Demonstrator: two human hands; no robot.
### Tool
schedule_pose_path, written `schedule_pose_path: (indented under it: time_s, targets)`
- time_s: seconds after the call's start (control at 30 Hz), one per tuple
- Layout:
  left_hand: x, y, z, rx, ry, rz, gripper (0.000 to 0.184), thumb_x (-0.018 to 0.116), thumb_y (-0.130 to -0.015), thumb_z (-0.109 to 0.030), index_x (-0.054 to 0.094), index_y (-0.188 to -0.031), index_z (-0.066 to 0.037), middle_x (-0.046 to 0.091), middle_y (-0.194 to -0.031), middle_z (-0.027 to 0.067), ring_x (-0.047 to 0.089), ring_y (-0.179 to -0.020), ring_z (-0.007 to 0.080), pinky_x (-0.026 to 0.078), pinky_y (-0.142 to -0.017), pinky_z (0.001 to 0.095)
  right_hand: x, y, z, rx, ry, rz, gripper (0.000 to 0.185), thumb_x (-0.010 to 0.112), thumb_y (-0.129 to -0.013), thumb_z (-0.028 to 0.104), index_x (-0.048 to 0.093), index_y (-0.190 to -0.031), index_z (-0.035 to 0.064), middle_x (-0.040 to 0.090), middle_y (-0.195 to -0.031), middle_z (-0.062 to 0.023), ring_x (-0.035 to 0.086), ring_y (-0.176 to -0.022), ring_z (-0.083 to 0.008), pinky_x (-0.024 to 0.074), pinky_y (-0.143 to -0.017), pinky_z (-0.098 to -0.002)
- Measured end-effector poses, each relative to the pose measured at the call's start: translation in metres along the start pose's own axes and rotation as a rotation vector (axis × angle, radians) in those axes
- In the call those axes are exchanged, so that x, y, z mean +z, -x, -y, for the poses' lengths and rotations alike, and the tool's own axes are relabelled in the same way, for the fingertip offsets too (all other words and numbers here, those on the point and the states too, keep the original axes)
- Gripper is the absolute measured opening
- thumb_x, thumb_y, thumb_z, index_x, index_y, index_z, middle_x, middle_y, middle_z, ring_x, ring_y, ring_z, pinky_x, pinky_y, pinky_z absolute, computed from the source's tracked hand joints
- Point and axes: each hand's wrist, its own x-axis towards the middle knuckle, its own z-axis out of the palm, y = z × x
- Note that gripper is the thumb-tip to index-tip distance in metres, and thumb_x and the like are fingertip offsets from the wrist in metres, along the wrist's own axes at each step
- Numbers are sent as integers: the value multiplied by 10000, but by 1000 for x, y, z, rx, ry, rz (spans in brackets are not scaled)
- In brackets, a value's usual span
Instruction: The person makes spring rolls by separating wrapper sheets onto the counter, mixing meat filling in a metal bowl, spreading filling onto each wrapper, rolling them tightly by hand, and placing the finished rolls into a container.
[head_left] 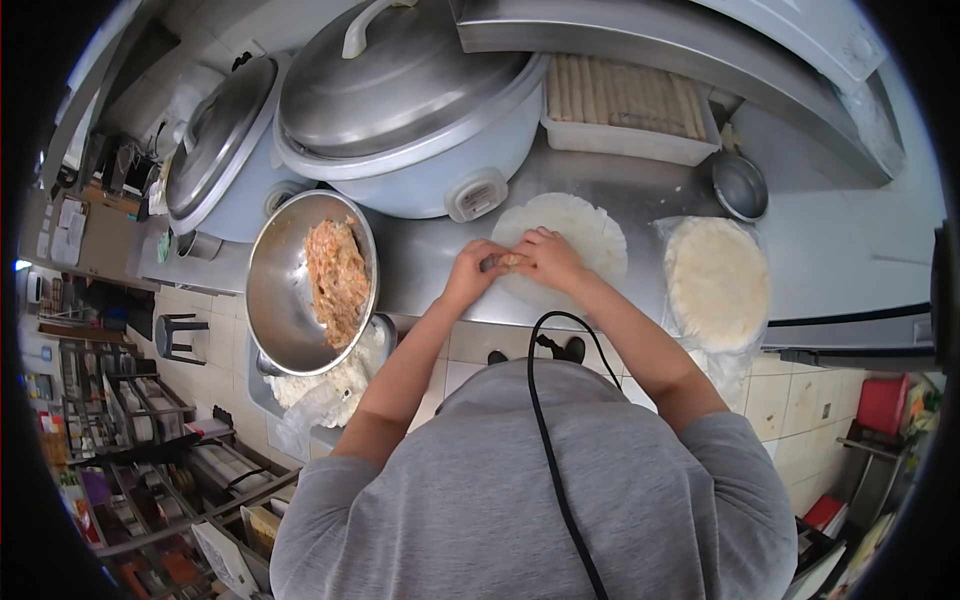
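Note:
My left hand [474, 270] and my right hand [550, 258] are close together over the near-left part of a round, thin pale wrapper sheet [585, 228] on the steel counter. Between them is a small, partly rolled spring roll [514, 260], with a little orange-tan filling showing. Fingers of both hands are closed around its ends and hide most of it. To the left, a large metal bowl [275, 290] holds a mound of orange-brown filling [337, 280]. On the right lies a thick stack of round pale wrappers [717, 280] in clear plastic.
Behind the wrapper, a white tub [630, 142] holds rows of finished rolls [625, 95]. A small metal pan [740, 187] sits beside it. Two large lidded cookers [420, 180] stand at the back left. A steel shelf [680, 45] overhangs the counter. A grey tub [262, 385] with white shredded stuff is below the bowl.

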Motion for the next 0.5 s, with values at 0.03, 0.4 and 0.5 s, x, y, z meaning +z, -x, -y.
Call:
schedule_pose_path:
  time_s: [0.03,0.4,0.5]
  targets:
    - [0,0,-3,-11,45,-43,125,701,-703,-64,672,-824,-50,616,-801,63,553,-775,223,445,-675,311,-2,1,6,-29,27,-46,282,672,-737,276,630,-952,98,566,-934,-29,508,-959,-228,413,-804,-374]
    - [34,-7,-18,-84,178,-43,114,712,-677,-38,659,-776,-24,617,-771,78,580,-715,220,458,-636,305,17,22,-20,68,111,-169,291,710,-683,317,619,-872,114,553,-920,-22,499,-959,-212,393,-804,-369]
    - [37,-12,-17,-88,127,-22,136,736,-654,-53,661,-765,-33,627,-776,84,586,-732,242,468,-649,326,15,27,-23,58,127,-148,289,710,-686,314,634,-882,116,563,-931,-9,498,-955,-202,375,-815,-370]
